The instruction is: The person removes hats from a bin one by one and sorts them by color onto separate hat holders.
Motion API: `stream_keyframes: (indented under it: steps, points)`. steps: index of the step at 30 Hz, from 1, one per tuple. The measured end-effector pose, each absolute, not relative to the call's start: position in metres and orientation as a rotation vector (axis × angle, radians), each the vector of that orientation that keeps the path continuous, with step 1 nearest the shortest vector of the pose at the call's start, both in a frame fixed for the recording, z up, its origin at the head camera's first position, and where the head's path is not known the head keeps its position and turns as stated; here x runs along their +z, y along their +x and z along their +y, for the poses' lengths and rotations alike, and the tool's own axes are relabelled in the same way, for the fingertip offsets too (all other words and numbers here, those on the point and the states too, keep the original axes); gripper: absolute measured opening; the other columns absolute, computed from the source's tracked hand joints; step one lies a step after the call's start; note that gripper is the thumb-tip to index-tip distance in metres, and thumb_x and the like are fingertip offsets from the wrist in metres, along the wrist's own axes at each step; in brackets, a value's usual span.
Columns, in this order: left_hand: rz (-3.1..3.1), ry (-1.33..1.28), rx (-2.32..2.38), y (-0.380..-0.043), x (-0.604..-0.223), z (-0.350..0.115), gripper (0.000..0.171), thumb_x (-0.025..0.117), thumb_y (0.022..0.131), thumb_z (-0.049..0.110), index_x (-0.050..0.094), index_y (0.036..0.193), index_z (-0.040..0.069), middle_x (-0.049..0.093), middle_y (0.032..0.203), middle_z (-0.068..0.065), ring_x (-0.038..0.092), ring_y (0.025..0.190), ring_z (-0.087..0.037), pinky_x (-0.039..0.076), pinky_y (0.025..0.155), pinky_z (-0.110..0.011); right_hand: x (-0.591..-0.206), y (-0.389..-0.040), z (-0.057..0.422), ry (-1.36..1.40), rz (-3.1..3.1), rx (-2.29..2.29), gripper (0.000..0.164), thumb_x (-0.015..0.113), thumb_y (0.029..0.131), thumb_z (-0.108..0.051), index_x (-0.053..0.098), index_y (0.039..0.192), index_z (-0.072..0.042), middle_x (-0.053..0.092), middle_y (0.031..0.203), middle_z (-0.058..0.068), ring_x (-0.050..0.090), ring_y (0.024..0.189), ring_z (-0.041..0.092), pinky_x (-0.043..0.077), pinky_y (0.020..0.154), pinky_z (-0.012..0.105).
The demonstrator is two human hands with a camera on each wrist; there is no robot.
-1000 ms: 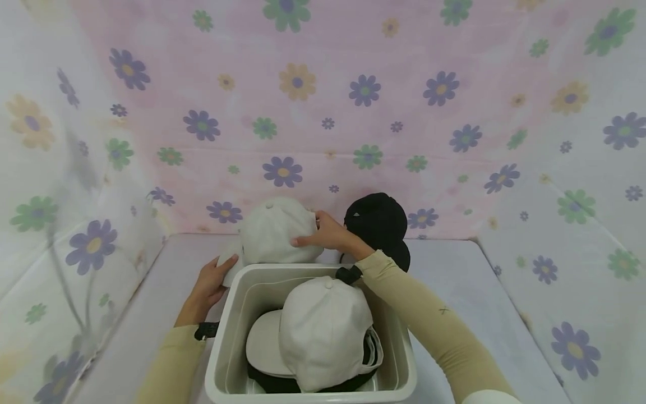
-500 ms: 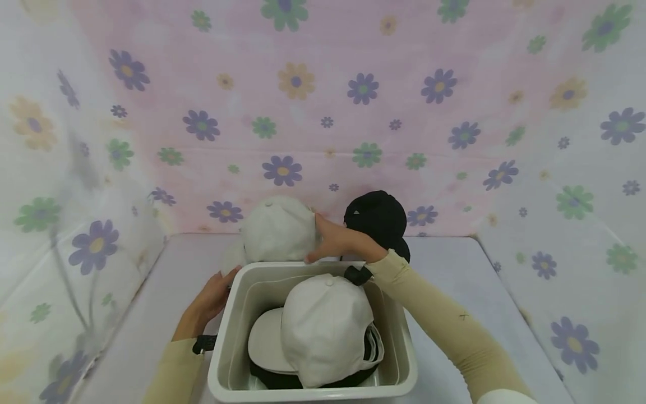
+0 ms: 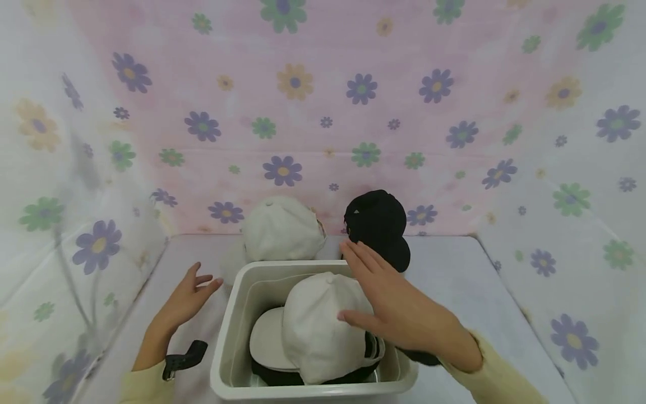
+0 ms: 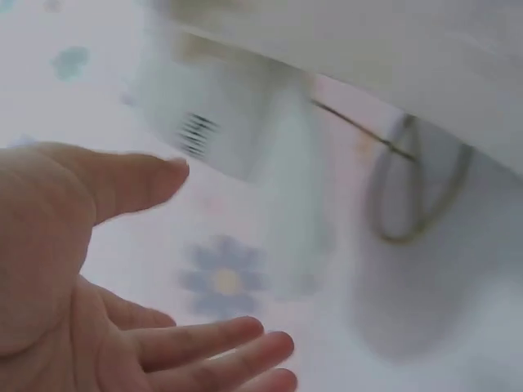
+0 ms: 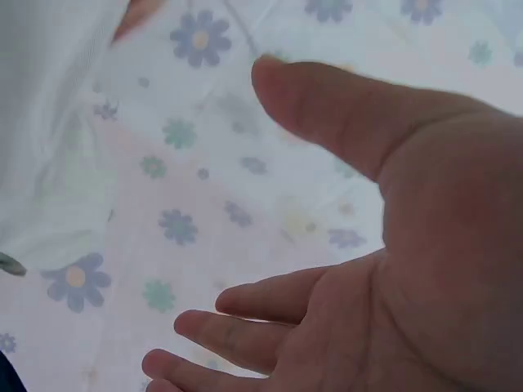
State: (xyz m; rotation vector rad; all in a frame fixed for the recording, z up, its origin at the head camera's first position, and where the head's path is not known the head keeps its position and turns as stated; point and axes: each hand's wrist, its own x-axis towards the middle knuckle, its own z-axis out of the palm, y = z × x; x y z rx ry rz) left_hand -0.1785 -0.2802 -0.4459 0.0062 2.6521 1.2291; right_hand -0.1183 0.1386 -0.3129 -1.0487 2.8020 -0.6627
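Fingers apart and holding nothing, my left hand [image 3: 184, 300] is left of the white plastic bin [image 3: 228, 336]. My right hand [image 3: 398, 303] is held over the bin's right side, fingers extended and thumb spread, with nothing in it. Behind the bin sits a white baseball cap [image 3: 280, 230], its brim pointing left and partly hidden by the rim. A black cap [image 3: 375, 224] stands to its right, beyond my right fingertips. Inside the bin lies an off-white cap [image 3: 323, 336], brim left, on top of something black [image 3: 275, 377]; my right hand covers part of it.
A pale tabletop [image 3: 454, 280] runs under everything. Flower-printed cloth [image 3: 323, 134] encloses the back and both sides. Blurred in the left wrist view are a pale shape with dark stripes [image 4: 198, 135] and a thin looped cord [image 4: 396, 237].
My left hand has let go of the white cap's brim and drawn back left. My right hand has left that cap's back and come nearer, over the bin. The caps look unmoved.
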Motion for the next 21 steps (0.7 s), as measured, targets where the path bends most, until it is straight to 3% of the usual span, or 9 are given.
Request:
stream_keyframes:
  steps: [2, 3, 6, 9, 10, 13, 17, 19, 21]
  points:
    - [2.742, 0.082, 1.274, -0.170, -0.427, -0.280, 0.089, 0.051, 0.107, 0.039, -0.004, 0.158, -0.009, 0.035, 0.152, -0.040, 0.043, 0.135, -0.057, 0.047, 0.101, -0.064, -0.321, -0.094, 0.149, -1.033, 2.889, -0.579, 0.097, 0.064, 0.097, -0.053, 0.007, 0.165, -0.013, 0.010, 0.171, 0.004, 0.014, 0.157, 0.028, 0.030, 0.120, 0.054]
    - [2.788, 0.131, 1.299, -0.166, -0.418, -0.280, 0.085, 0.051, 0.108, 0.036, -0.001, 0.159, -0.008, 0.038, 0.151, -0.039, 0.047, 0.133, -0.054, 0.051, 0.100, -0.056, -0.327, -0.084, 0.154, -1.033, 2.922, -0.545, 0.097, 0.063, 0.097, -0.055, 0.008, 0.165, -0.013, 0.011, 0.171, 0.003, 0.017, 0.157, 0.028, 0.033, 0.118, 0.055]
    - [2.929, 0.301, 1.396, -0.152, -0.390, -0.275, 0.072, 0.054, 0.107, 0.024, 0.014, 0.161, -0.001, 0.050, 0.146, -0.032, 0.061, 0.126, -0.022, 0.054, 0.095, -0.025, -0.350, -0.063, 0.169, -1.003, 2.994, -0.523, 0.095, 0.061, 0.096, -0.059, 0.013, 0.165, -0.013, 0.016, 0.170, 0.004, 0.025, 0.154, 0.028, 0.041, 0.112, 0.054]
    - [3.036, 0.498, 1.494, -0.144, -0.365, -0.260, 0.063, 0.057, 0.105, 0.013, 0.028, 0.160, 0.008, 0.059, 0.139, -0.022, 0.057, 0.115, 0.009, 0.041, 0.089, -0.002, -0.379, -0.051, 0.181, -0.916, 3.035, -0.523, 0.096, 0.060, 0.094, -0.065, 0.022, 0.163, -0.010, 0.025, 0.168, 0.008, 0.031, 0.151, 0.032, 0.044, 0.108, 0.055]
    - [3.061, 0.563, 1.524, -0.142, -0.358, -0.253, 0.061, 0.059, 0.103, 0.010, 0.033, 0.159, 0.010, 0.062, 0.136, -0.020, 0.054, 0.112, 0.015, 0.041, 0.090, -0.002, -0.388, -0.049, 0.184, -0.877, 3.042, -0.520, 0.097, 0.060, 0.092, -0.067, 0.026, 0.161, -0.008, 0.028, 0.167, 0.011, 0.032, 0.150, 0.034, 0.045, 0.108, 0.056]
    - [3.060, 0.767, 1.600, -0.141, -0.338, -0.230, 0.059, 0.060, 0.101, 0.002, 0.042, 0.155, 0.015, 0.066, 0.131, -0.011, 0.059, 0.113, 0.010, 0.043, 0.094, -0.005, -0.413, -0.045, 0.191, -0.742, 3.040, -0.478, 0.103, 0.059, 0.088, -0.074, 0.034, 0.158, -0.002, 0.034, 0.163, 0.016, 0.035, 0.147, 0.038, 0.045, 0.107, 0.058]
    - [2.973, 0.985, 1.639, -0.149, -0.321, -0.200, 0.058, 0.062, 0.099, -0.001, 0.048, 0.152, 0.020, 0.070, 0.125, -0.003, 0.065, 0.111, -0.002, 0.048, 0.094, -0.011, -0.437, -0.041, 0.193, -0.636, 3.089, -0.482, 0.110, 0.063, 0.084, -0.075, 0.032, 0.158, -0.001, 0.033, 0.163, 0.018, 0.037, 0.146, 0.041, 0.047, 0.105, 0.057]
    - [2.919, 1.045, 1.628, -0.153, -0.315, -0.186, 0.056, 0.062, 0.100, 0.001, 0.049, 0.151, 0.020, 0.070, 0.125, -0.004, 0.067, 0.111, -0.008, 0.050, 0.094, -0.016, -0.447, -0.038, 0.191, -0.677, 3.185, -0.469, 0.112, 0.066, 0.082, -0.074, 0.029, 0.158, -0.001, 0.035, 0.162, 0.019, 0.023, 0.154, 0.032, 0.038, 0.118, 0.044]
    - [2.878, 1.099, 1.584, -0.157, -0.310, -0.173, 0.055, 0.062, 0.100, 0.005, 0.049, 0.151, 0.020, 0.070, 0.126, -0.003, 0.067, 0.114, -0.012, 0.052, 0.096, -0.023, -0.455, -0.036, 0.189, -0.733, 3.278, -0.441, 0.112, 0.069, 0.081, -0.072, 0.029, 0.158, -0.001, 0.037, 0.161, 0.020, 0.008, 0.158, 0.020, 0.020, 0.125, 0.029]
